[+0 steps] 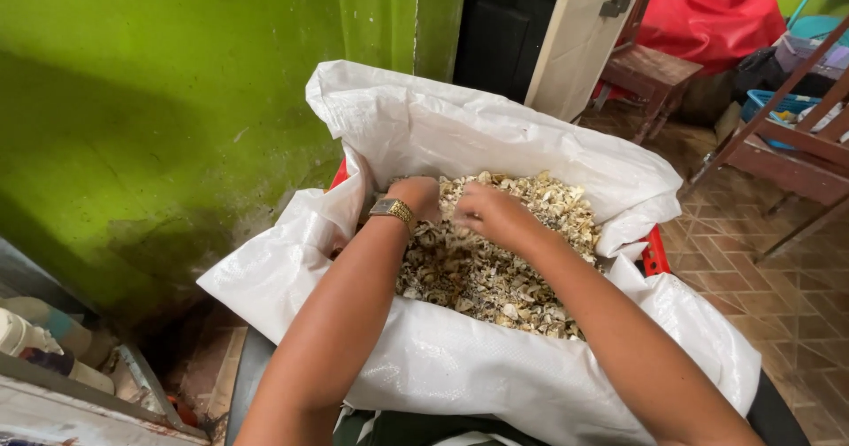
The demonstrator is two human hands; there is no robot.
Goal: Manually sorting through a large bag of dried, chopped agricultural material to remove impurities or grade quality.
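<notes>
A large white woven sack (495,375) lies open in front of me, its rim rolled back, filled with pale, dry shell-like flakes (495,278). My left hand (416,197), with a gold wristwatch (392,208) on the wrist, is sunk into the flakes near the sack's far left side, fingers hidden. My right hand (488,212) rests on the pile just beside it, fingers curled down into the flakes. Whether either hand grips any flakes is hidden. A red crate edge (654,251) shows under the sack.
A green wall (177,101) stands close on the left. Bottles (44,340) lie on a low shelf at bottom left. Wooden furniture (778,137), a red bag (707,13) and a blue basket (769,106) stand on the tiled floor (761,278) at right.
</notes>
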